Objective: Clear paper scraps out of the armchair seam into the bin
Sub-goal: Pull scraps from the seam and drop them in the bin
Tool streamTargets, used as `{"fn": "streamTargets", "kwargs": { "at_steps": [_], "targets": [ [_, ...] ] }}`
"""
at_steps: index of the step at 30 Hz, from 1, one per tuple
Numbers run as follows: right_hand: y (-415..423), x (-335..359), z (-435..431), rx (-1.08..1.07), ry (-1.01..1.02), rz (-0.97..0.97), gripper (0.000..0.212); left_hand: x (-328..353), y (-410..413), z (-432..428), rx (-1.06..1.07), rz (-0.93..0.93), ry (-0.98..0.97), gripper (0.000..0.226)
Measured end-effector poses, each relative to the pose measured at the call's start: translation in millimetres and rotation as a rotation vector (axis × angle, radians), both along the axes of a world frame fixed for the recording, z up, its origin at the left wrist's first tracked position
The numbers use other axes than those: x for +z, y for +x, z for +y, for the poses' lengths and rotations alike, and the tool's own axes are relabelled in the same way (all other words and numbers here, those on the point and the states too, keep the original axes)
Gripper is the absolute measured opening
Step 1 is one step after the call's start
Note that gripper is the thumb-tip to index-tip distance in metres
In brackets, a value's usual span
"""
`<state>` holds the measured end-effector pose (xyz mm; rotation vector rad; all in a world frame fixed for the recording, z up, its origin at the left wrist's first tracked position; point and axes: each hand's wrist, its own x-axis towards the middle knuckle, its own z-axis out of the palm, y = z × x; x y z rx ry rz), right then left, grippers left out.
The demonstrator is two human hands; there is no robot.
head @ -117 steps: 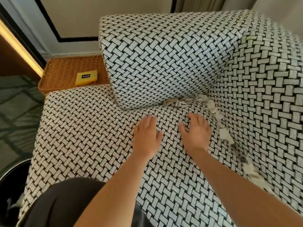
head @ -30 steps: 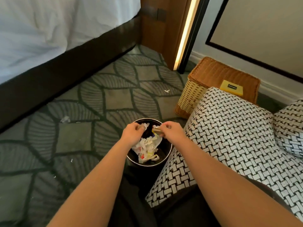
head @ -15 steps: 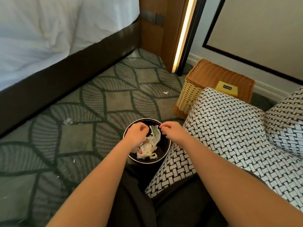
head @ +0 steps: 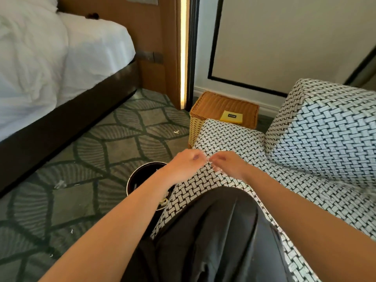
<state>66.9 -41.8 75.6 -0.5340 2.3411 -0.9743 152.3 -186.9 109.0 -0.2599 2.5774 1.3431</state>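
Note:
The black round bin (head: 136,177) stands on the carpet against the armchair's front left corner, half hidden by my left forearm and the seat. A bit of crumpled paper (head: 163,201) shows inside it. My left hand (head: 186,162) and my right hand (head: 226,163) hover side by side over the left edge of the black-and-white woven armchair seat (head: 225,135), just right of the bin. Both are blurred, with fingers loosely curled and no paper seen in them. The seam under the back cushion (head: 325,129) shows no scraps from here.
A wicker basket (head: 211,104) with a yellow box (head: 232,117) on it stands behind the seat. A bed (head: 50,58) runs along the left. Small paper bits (head: 176,131) lie on the patterned carpet. My dark-clad knee (head: 215,220) rests on the seat.
Both hands have left the bin's mouth and moved up and right over the seat edge. The paper they held is no longer in them. The view has swung towards the armchair.

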Motion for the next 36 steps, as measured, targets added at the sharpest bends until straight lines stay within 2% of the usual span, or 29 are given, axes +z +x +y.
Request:
{"fn": "streamTargets", "kwargs": {
  "at_steps": [4, 11, 14, 17, 20, 23, 25, 30, 36],
  "targets": [
    [2, -12, 90, -0.123, 0.074, 0.084, 0.027, 16, -12, 56, -0.160, -0.001, -0.019, 0.028],
    [30, -51, 244, -0.699, 0.082, 0.192, 0.025, 15, -33, 152, -0.435, -0.055, -0.032, 0.041],
    [42, -68, 292, -0.804, 0.158, 0.271, 0.024, 5, -41, 190, -0.529, -0.077, -0.072, 0.043],
    [53, -81, 317, -0.863, 0.260, 0.364, 0.026, -10, -43, 219, -0.580, -0.105, -0.035, 0.039],
    [50, -90, 322, -0.969, 0.266, 0.469, 0.025, -35, -49, 242, -0.514, -0.088, 0.007, 0.032],
    [29, -93, 323, -1.102, 0.198, 0.462, 0.028, -56, -58, 258, -0.379, 0.060, 0.010, 0.017],
    [15, -92, 326, -1.106, 0.240, 0.481, 0.033, -69, -66, 268, -0.289, 0.126, 0.049, 0.011],
    [-7, -94, 329, -1.052, 0.462, 0.493, 0.039, -106, -87, 289, -0.297, 0.163, -0.062, 0.029],
    [-30, -102, 331, -1.022, 0.564, 0.574, 0.040, -135, -100, 312, -0.221, 0.333, -0.394, 0.049]
  ]
}}
